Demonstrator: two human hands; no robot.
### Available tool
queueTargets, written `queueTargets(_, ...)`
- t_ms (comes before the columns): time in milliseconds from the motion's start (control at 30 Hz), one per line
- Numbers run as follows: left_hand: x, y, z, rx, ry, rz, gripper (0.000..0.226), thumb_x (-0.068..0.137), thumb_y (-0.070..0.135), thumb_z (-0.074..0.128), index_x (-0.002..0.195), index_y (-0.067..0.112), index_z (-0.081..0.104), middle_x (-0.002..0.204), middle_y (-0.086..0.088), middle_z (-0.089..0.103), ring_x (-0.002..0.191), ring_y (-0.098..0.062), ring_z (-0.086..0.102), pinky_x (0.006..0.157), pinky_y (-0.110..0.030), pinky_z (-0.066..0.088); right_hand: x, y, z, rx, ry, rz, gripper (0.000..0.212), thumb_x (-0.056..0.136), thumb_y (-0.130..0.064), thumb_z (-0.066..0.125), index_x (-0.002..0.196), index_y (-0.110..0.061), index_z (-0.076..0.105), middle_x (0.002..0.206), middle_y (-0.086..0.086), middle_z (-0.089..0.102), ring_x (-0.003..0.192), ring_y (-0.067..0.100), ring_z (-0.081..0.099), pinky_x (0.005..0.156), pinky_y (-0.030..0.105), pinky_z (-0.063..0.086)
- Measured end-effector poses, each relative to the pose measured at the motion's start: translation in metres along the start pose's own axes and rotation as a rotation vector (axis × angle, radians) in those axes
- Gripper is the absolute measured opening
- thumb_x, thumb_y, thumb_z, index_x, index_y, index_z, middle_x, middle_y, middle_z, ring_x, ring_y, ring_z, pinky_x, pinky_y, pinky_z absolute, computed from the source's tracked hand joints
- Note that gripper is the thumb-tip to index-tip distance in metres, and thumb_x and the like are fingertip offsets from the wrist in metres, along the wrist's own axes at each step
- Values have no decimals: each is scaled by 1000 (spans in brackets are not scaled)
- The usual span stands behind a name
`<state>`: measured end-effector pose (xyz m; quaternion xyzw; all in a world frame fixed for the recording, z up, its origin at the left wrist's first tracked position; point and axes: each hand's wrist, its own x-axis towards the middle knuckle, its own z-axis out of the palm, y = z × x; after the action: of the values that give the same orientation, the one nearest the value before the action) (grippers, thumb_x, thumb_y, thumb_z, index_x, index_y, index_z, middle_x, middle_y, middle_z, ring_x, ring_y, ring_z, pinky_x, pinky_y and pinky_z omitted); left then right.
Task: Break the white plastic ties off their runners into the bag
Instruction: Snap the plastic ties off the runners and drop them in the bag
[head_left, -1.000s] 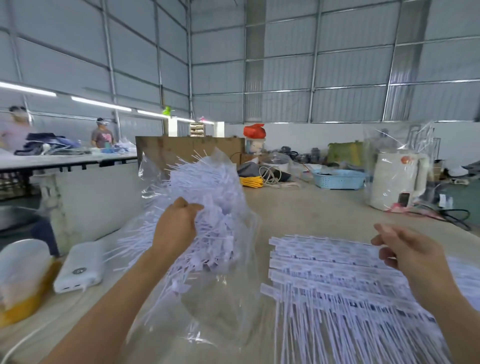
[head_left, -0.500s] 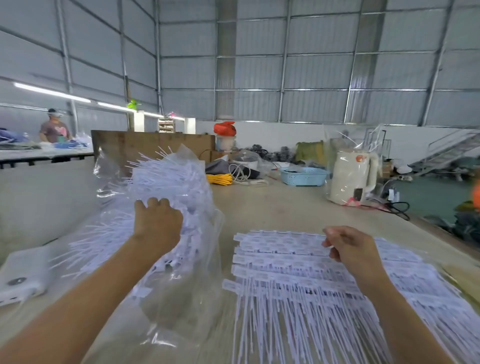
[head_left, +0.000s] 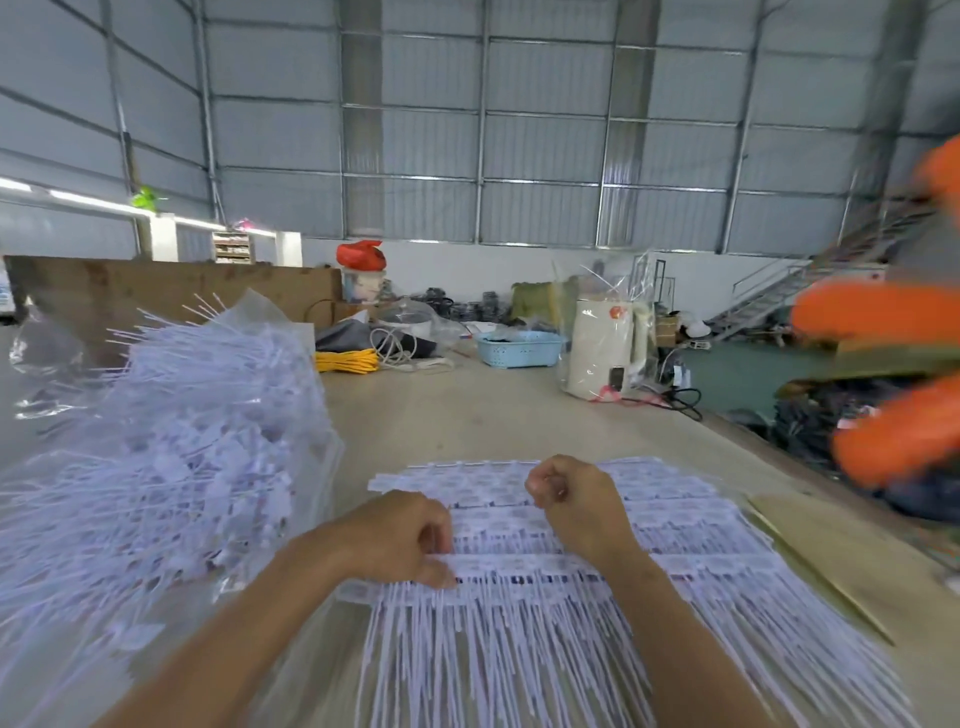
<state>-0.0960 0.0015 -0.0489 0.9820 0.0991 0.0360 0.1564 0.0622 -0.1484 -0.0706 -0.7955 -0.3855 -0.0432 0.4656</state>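
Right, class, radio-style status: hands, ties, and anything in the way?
Left hand pinching ties at the near row's left end. Right hand curled on the far rows. Bag left of stack, full. Nothing between.

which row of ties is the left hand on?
The nearest row of ties, at the pile's front edge: the left hand grips its left end. The rows behind lie farther back, by the right hand.

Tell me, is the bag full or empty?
Nearly full: loose white ties are heaped inside the clear bag, their tips poking past its open top.
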Motion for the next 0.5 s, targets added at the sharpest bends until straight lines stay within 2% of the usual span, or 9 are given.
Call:
queueTargets(67,-2,1,1,-85,94,47,23,77,24,75,73,27,53,72,15,50,61,3,46,61,-14,38,-5,-9,4,-72,-45,-60,11,92,-24,57,81,-21,61,61,-12,48,65,11,46,69,30,44)
queueTargets(167,-5,5,-2,-311,302,96,25,73,9,73,64,25,57,69,8,58,61,-5,50,65,-29,46,-13,-29,8,-118,-171,-201,19,89,-38,59,85,-23,69,71,-11,62,68,6,53,70,26,44)
queueTargets(200,-5,5,-4,-376,374,103,28,72,5,74,61,25,58,64,8,59,58,-6,50,61,-29,46,-16,-34,9,-92,-246,-226,20,88,-39,61,85,-22,70,70,-13,62,65,2,53,66,22,44)
queueTargets(300,-2,3,-7,-515,583,81,28,75,6,76,60,24,61,55,11,59,50,-3,49,53,-19,43,-22,-43,12,39,-421,-233,17,81,-27,73,79,-10,73,55,-13,55,50,-3,48,55,12,37)
queueTargets(367,1,0,-6,-598,684,24,17,80,14,74,67,19,64,62,7,61,53,-9,53,55,-23,47,-21,-44,9,24,-391,-239,15,80,-21,74,77,-7,73,52,-13,54,48,-2,48,56,15,38)
queueTargets(433,3,-8,-2,-492,667,-18,22,85,26,70,67,16,63,64,3,61,57,-12,54,61,-29,48,-20,-43,5,44,-358,-235,16,81,-22,73,77,-7,73,60,-4,61,55,3,54,62,27,46)
queueTargets(500,2,-15,3,-263,535,-47,36,85,42,65,57,21,58,59,3,60,57,-13,55,63,-32,46,-23,-43,4,60,-430,-208,18,78,-26,75,79,-8,72,74,7,68,70,16,63,73,35,50)
